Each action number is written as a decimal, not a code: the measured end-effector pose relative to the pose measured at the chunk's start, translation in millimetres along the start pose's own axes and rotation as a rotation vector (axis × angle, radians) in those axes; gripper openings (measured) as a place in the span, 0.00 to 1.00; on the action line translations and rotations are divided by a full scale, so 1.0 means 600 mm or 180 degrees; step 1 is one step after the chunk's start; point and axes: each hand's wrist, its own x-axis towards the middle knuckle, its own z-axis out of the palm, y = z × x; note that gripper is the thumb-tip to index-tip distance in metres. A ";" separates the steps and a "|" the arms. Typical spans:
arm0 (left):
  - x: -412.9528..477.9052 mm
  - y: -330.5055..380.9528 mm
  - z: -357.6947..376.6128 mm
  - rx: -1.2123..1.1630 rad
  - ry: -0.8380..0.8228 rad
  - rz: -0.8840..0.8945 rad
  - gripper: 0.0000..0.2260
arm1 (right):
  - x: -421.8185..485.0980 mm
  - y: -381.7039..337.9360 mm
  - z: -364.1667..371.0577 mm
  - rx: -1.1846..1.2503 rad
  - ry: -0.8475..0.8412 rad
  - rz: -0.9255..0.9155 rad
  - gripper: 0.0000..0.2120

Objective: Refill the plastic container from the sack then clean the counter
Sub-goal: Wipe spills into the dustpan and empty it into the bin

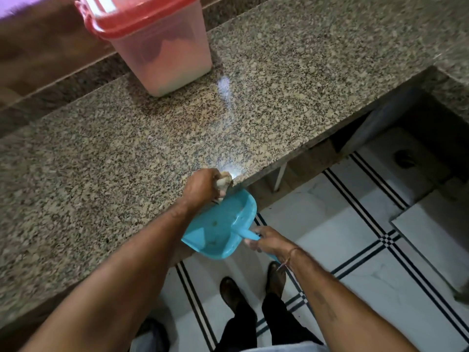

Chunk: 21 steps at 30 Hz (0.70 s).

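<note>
A translucent plastic container (162, 49) with a red lid stands at the back of the speckled granite counter (106, 153). At the counter's front edge my left hand (203, 186) is closed on a crumpled pale cloth (223, 182). Just below that edge hangs a blue dustpan (220, 227) with a few crumbs inside. My right hand (269, 241) grips its handle. No sack is in view.
A bright light reflection lies on the counter near the cloth. Below is a white tiled floor (355, 250) with black stripes, where my feet stand. The counter turns a corner at the upper right, with a dark recess under it.
</note>
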 end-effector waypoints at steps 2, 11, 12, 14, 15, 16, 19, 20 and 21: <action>-0.006 0.002 -0.001 -0.0030 0.0073 -0.0096 0.09 | -0.004 -0.001 0.005 0.0029 0.0030 0.0013 0.07; -0.087 -0.017 0.018 -0.0205 0.0800 0.0390 0.01 | -0.008 0.011 -0.011 0.0026 0.0091 -0.0059 0.11; -0.081 -0.028 0.012 -0.0421 0.0913 0.0161 0.01 | -0.007 0.011 -0.013 0.0028 0.0103 -0.0056 0.11; -0.066 -0.049 0.002 -0.0824 0.1009 -0.0345 0.03 | -0.005 0.013 -0.017 0.0030 0.0080 -0.0074 0.11; -0.060 -0.054 0.001 -0.0890 0.0992 -0.0505 0.03 | -0.003 0.014 -0.019 0.0034 0.0062 -0.0090 0.11; -0.055 -0.053 0.004 -0.0859 0.0965 -0.0600 0.04 | -0.002 0.014 -0.020 0.0032 0.0057 -0.0100 0.12; -0.045 -0.026 0.021 -0.0526 0.0801 -0.0501 0.04 | -0.001 0.017 -0.020 0.0050 0.0041 -0.0095 0.11; -0.037 -0.019 0.021 -0.0557 0.0712 -0.0396 0.05 | -0.002 0.018 -0.019 0.0054 0.0034 -0.0093 0.10; -0.030 -0.014 0.015 -0.0692 0.0564 -0.0301 0.06 | -0.003 0.019 -0.019 0.0048 0.0022 -0.0085 0.09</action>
